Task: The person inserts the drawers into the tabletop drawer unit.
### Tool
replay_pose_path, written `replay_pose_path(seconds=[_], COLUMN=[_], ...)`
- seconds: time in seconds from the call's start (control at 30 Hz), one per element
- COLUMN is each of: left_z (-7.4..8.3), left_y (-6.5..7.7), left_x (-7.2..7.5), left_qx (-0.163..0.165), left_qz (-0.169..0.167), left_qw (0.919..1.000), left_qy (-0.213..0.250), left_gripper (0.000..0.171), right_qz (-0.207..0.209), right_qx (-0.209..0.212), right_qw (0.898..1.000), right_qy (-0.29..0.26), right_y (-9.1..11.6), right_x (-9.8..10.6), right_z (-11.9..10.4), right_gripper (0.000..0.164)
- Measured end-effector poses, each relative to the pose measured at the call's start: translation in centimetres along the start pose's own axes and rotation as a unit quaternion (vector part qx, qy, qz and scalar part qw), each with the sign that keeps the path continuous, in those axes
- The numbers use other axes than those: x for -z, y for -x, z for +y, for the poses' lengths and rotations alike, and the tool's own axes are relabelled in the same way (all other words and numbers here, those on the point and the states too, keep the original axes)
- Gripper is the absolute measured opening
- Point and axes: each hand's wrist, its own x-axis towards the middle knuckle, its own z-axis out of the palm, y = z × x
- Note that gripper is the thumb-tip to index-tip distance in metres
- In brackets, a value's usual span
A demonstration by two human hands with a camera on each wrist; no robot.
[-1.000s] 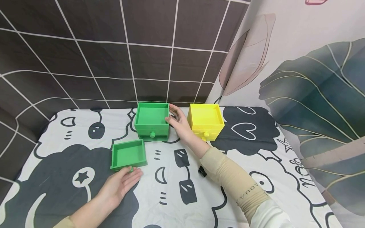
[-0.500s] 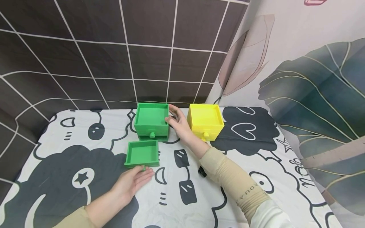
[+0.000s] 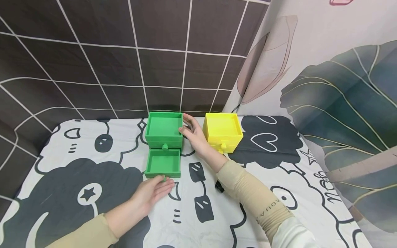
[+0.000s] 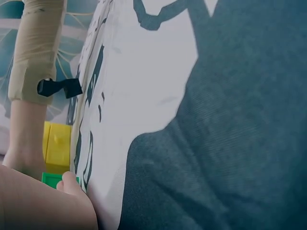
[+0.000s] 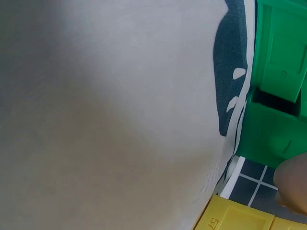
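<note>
In the head view, a green box point(image 3: 164, 124) with an open top tray and a round knob stands at the back. A separate shallow green drawer point(image 3: 163, 162) sits in front, lined up with the opening below and partly in it. My left hand point(image 3: 149, 196) pinches the drawer's knob between thumb and fingers. My right hand point(image 3: 196, 134) holds the right side of the green box, thumb on the top rim and fingers along the outer wall. The right wrist view shows a fingertip against the box wall point(image 5: 266, 134) and a dark gap beside the drawer point(image 5: 283, 72).
A yellow box point(image 3: 223, 127) of like shape, with a knob, stands just right of my right hand. Behind the boxes hangs a dark gridded cloth point(image 3: 108, 62). A printed black-and-white cloth point(image 3: 183, 203) covers the table.
My left hand has brought the green drawer rightward, straightened it and moved its back end up against the box's lower opening. My right hand keeps its place on the box.
</note>
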Motion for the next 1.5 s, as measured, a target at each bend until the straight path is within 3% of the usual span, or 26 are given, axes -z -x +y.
replay_pose_path(seconds=[0.63,1.5], left_z=[1.2,3.0], left_y=[-0.2,-2.6], left_x=[-0.8,-1.1], left_qx=[0.007,0.013], left_qz=[-0.001,-0.001], left_qw=[1.0000,0.9998], left_qy=[0.006,0.015], left_gripper=[0.024,0.023], right_qz=[0.003,0.002], right_qx=[0.004,0.004], right_qw=[1.000,1.000], right_qy=[-0.003,0.000], right_y=[0.0,0.0], right_x=[-0.2,-0.1], right_z=[-0.4,-0.2], right_gripper=[0.064,0.064])
